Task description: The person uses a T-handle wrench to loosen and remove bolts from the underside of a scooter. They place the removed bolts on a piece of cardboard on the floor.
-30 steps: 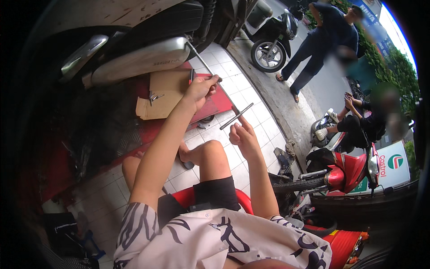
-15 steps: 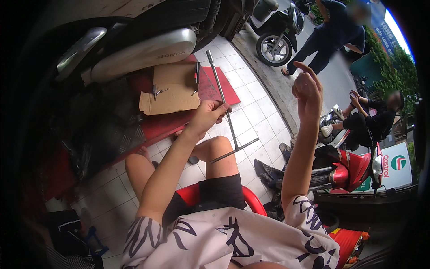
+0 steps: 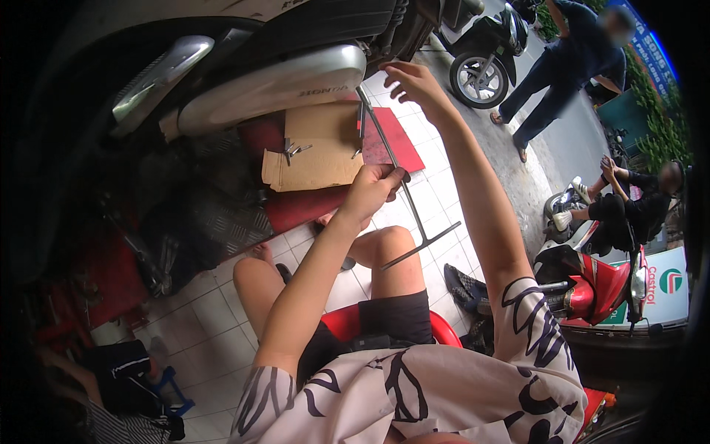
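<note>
My left hand [image 3: 374, 191] grips a long metal T-handle wrench [image 3: 415, 212] by its shaft. The wrench leans, with its crossbar low above my right knee and its far tip near the silver exhaust cover [image 3: 270, 90] of a motorbike. My right hand [image 3: 418, 87] is raised beside that tip, apart from it, its fingers bent but spread and holding nothing. Just past my left hand lies a flattened cardboard piece [image 3: 319, 174], with several small bolts [image 3: 295, 150] on it. Whether the wrench tip touches the exhaust cover, I cannot tell.
Under the cardboard is a red platform [image 3: 396, 140]. I sit on a red stool [image 3: 446, 331] over white tiles. A black scooter [image 3: 482, 70], a standing person [image 3: 569, 74], a seated person [image 3: 629, 200] and a red motorbike [image 3: 595, 285] are to the right; another person [image 3: 122, 381] is lower left.
My right hand has swung left and away from me, from out at the right to beside the wrench tip, its pointing finger now loosened. The whole view has shifted; my left hand still holds the wrench.
</note>
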